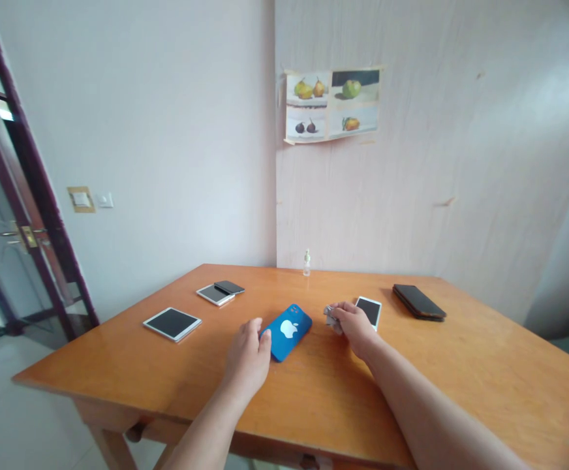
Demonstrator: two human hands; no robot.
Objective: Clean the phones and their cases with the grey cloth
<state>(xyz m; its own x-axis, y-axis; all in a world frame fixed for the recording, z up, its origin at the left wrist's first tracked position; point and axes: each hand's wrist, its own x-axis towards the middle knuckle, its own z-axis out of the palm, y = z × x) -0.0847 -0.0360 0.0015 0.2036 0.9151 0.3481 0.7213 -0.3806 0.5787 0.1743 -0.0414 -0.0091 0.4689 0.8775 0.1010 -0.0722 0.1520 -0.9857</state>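
Note:
A blue phone point(289, 331) with a white apple logo lies back up near the middle of the wooden table point(333, 398), its camera corner pointing away from me. At its left edge my left hand point(251, 352) has thumb and fingers closed round the side; the exact contact is partly hidden. To the right of the phone, my right hand point(355, 324) pinches a small crumpled grey cloth point(332, 318), held just over the table and apart from the phone. Partly behind that hand lies a white device point(370, 311) with a dark screen.
On the left lies a white tablet point(173, 324); behind it, a dark phone point(229, 287) rests partly on another white tablet point(212, 294). A black case point(418, 301) lies at the right. Near the back edge stands a small clear spray bottle point(307, 264), before the wall.

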